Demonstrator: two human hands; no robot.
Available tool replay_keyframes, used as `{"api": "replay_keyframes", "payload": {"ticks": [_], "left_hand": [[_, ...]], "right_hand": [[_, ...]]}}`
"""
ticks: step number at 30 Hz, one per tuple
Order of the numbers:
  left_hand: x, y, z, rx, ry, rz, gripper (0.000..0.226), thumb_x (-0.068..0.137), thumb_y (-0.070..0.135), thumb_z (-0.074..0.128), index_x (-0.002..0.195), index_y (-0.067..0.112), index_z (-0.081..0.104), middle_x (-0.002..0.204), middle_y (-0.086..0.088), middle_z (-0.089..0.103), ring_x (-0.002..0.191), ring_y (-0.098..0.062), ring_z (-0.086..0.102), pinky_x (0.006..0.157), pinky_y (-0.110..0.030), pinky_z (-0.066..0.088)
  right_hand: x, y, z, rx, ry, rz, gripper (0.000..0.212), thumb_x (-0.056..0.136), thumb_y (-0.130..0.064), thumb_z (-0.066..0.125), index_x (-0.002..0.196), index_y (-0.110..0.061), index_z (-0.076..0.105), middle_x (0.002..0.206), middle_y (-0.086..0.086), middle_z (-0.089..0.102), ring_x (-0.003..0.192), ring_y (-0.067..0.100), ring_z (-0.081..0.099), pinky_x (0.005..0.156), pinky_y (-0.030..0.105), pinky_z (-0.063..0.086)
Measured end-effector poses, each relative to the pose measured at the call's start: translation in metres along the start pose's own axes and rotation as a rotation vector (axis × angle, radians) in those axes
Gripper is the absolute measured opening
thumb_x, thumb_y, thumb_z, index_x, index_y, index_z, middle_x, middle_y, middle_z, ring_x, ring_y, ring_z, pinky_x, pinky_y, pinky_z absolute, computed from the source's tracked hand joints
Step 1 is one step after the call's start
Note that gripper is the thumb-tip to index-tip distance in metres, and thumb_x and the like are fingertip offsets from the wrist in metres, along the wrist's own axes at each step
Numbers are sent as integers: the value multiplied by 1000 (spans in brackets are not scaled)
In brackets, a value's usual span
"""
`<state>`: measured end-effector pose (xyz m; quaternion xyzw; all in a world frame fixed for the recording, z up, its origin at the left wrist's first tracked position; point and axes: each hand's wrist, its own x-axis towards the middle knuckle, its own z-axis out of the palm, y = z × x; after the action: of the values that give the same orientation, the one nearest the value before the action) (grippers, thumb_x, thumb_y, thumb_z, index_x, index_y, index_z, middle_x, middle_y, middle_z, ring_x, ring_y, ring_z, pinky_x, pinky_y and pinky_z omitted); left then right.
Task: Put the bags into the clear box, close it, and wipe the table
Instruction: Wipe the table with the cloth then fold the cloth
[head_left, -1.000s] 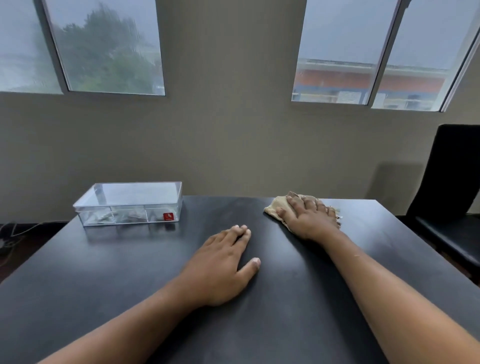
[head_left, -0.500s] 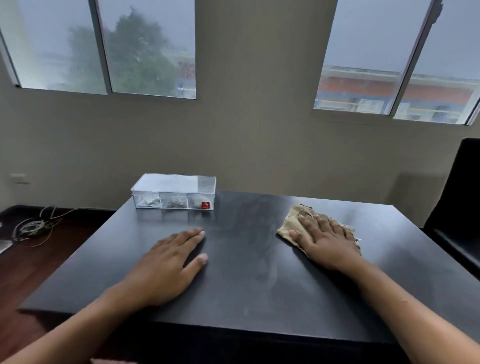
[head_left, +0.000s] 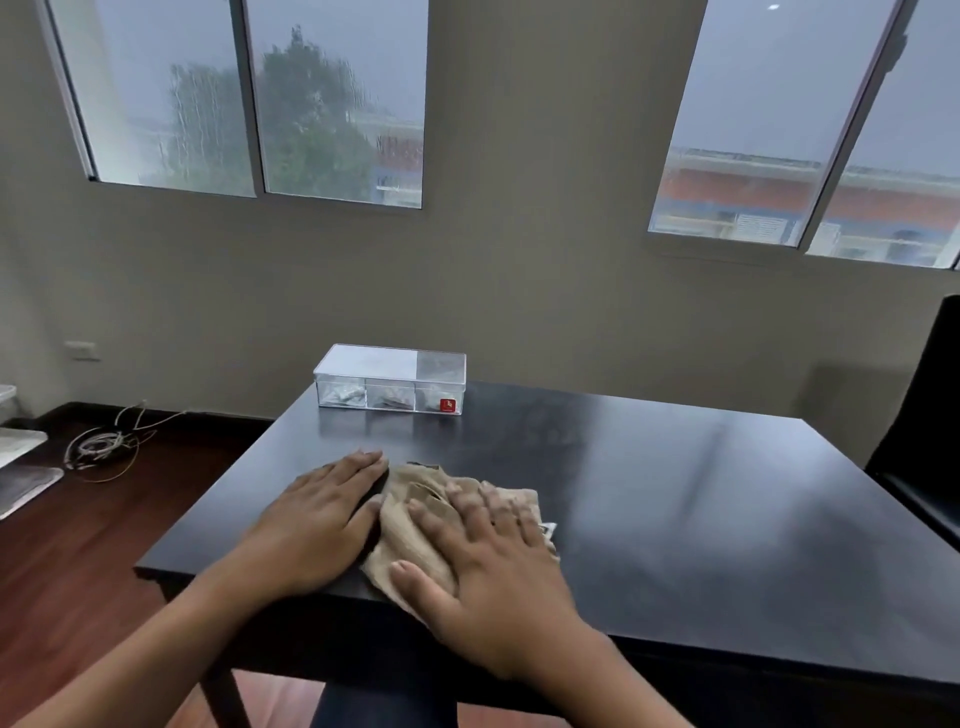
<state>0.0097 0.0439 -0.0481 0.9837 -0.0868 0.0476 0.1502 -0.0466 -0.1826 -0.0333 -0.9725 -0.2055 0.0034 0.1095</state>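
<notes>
The right hand (head_left: 488, 577) lies flat on a tan cloth (head_left: 415, 525), with its fingers spread wide. It presses the cloth down on the dark surface (head_left: 701, 509). It does not grip the cloth; the palm just sits on top. The fingers look a bit blurry.

The left hand (head_left: 317, 525) is flat on the surface too, fingers together and stretched out. It holds nothing. Its thumb side is just beside the left edge of the cloth, maybe touching it.

The cloth is crumpled and sits near the front edge of the surface, a little to the left.

The box (head_left: 389, 379) is clear and stands at the far left corner of the surface, well apart from the hands. Its lid is on. Inside it has parts in a row, and small bags (head_left: 345, 397) lie in them. A red sticker (head_left: 448, 405) is on its front, at the right end.

A black chair (head_left: 930, 441) stands at the right side. Some wires (head_left: 104, 444) lie on the wood floor at the left.
</notes>
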Motion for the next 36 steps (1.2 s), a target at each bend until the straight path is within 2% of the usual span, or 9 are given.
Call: {"api": "replay_keyframes", "payload": {"ticks": [4,10,14,17,21,26,29,33,36], "left_hand": [[-5,1,-2,13,-27,41,61,102,57,23,159,38,16,166,20,6,152,2,0,124,-27,1],[-2,20,-2,43,-82,106,63,102,58,18,160,36,8,168,18,0,152,0,-7,124,-29,-4],[1,52,5,41,-92,179,61,104,53,18,160,34,7,168,16,-1,152,1,-8,123,-27,-6],[3,66,7,29,-128,246,63,103,57,17,160,35,6,167,19,-2,150,3,-10,120,-22,-8],[12,76,6,15,-194,361,83,82,72,0,159,40,4,163,26,-8,146,10,-17,112,-12,-16],[33,112,17,30,-192,489,81,88,68,2,160,33,5,166,20,-5,145,10,-17,102,-3,-23],[44,133,26,24,-212,508,65,104,55,19,161,29,4,167,16,-5,148,6,-15,103,-6,-21],[62,153,34,19,-240,541,66,104,56,23,161,28,5,168,16,-4,150,3,-12,113,-15,-13],[78,160,37,31,-244,558,68,102,60,23,161,30,6,168,17,-2,150,4,-10,116,-17,-10]], "right_hand": [[-27,56,-15,-68,2,100,75,88,-87,13,157,-60,4,173,-17,-3,158,10,-12,128,44,-8],[4,115,-33,-47,36,420,80,87,-86,13,159,-51,12,173,-7,6,160,23,1,126,52,-3],[25,89,-21,-19,43,364,79,90,-83,17,161,-47,12,174,1,5,160,31,-4,125,55,-6],[0,81,-19,-22,30,236,74,92,-82,18,160,-53,9,174,-6,2,160,22,-9,126,50,-9],[-48,108,-27,-23,30,194,83,79,-90,4,156,-61,8,172,-20,1,158,7,-10,128,42,-8],[-84,191,-49,-58,73,452,74,85,-86,13,155,-62,13,171,-23,6,159,8,4,128,40,2],[-107,254,-66,-51,122,669,81,84,-87,13,158,-56,17,172,-15,13,159,15,12,127,47,7],[-134,309,-85,-36,167,876,100,70,-93,1,159,-51,18,173,-9,14,159,22,12,127,51,7],[-135,321,-90,2,180,939,95,75,-92,5,160,-51,17,173,-9,12,159,22,10,126,53,9]]}}
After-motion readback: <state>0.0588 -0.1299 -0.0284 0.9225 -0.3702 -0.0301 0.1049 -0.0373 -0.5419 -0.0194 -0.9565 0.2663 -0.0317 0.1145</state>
